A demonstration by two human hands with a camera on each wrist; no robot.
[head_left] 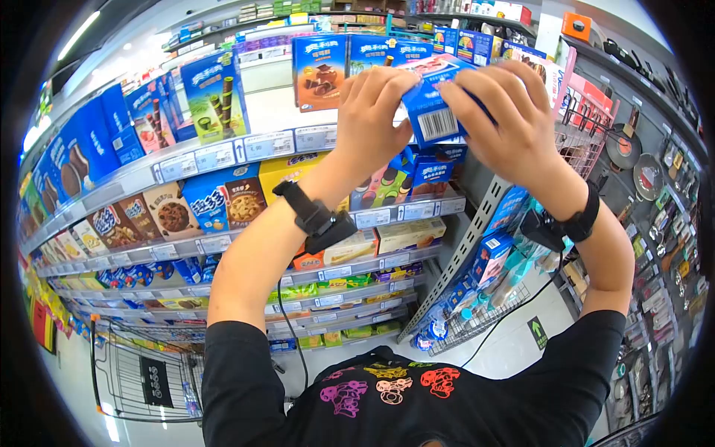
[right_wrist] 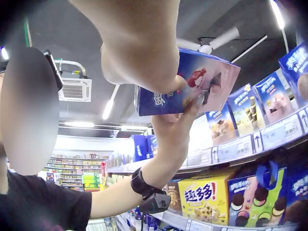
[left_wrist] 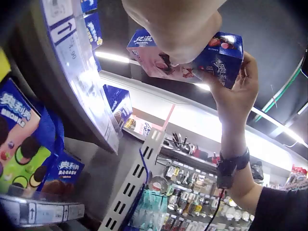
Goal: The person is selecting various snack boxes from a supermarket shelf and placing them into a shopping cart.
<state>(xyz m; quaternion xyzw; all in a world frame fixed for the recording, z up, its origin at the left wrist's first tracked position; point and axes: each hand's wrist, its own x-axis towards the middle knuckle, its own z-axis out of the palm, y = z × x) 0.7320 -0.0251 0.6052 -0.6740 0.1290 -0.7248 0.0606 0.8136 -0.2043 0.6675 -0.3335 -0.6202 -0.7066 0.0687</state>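
A blue and pink box [head_left: 436,112] with a barcode on its end is held between both hands above the upper shelf's edge. The left hand [head_left: 374,112] grips its left side, and the right hand [head_left: 506,112] has its fingers curled over the right side. In the left wrist view the box [left_wrist: 224,55] is tilted, with the right hand [left_wrist: 238,96] around its end. The right wrist view shows the printed face of the box [right_wrist: 211,84] and the left hand [right_wrist: 175,125] beneath it.
The upper shelf [head_left: 261,145] bears blue boxes, among them a brown and blue box [head_left: 320,71] and a green one [head_left: 216,97]. Lower shelves hold cookie packs. A wire cart [head_left: 134,372] stands at lower left, and pans [head_left: 623,147] hang at right.
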